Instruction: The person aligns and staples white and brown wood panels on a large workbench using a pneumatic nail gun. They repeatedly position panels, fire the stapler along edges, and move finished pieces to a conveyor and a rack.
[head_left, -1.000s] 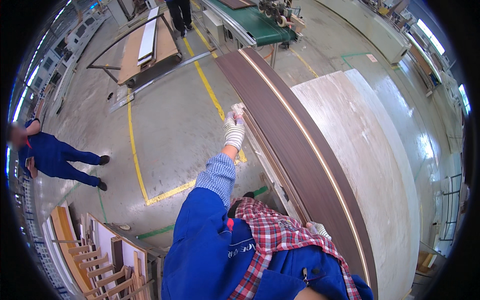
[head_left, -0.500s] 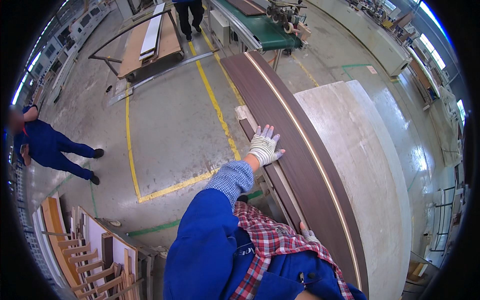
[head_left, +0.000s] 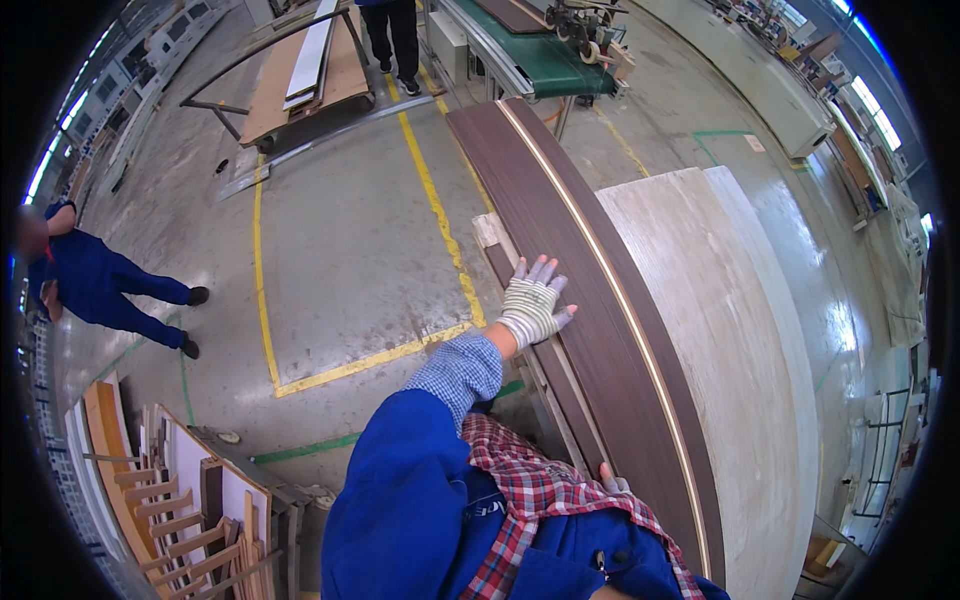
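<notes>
A long dark brown board (head_left: pixel 530 200) with a light lengthwise strip (head_left: pixel 590 236) lies in front of me. It curves from the upper middle to the lower right of the view. My left hand (head_left: pixel 533 306), in a striped glove with bare fingertips, rests flat near the board's left edge, fingers spread. Close to my body, my right hand (head_left: pixel 612 482) touches the same edge, its thumb apart from the fingers. My apron and sleeve hide most of that hand. Below the board's left edge show narrower brown and pale strips (head_left: pixel 572 385).
A large pale panel (head_left: pixel 720 330) lies right of the board. Beyond its far end stands a green-belt conveyor (head_left: pixel 545 65). A cart with boards (head_left: pixel 350 85) is far left. One person (head_left: pixel 100 275) stands left, another (head_left: pixel 392 35) beyond. A rack of wooden pieces (head_left: pixel 190 500) is lower left.
The far person in black trousers has stepped closer. My left hand is still flat on the board, slightly lower in view. The right hand stays at the edge.
</notes>
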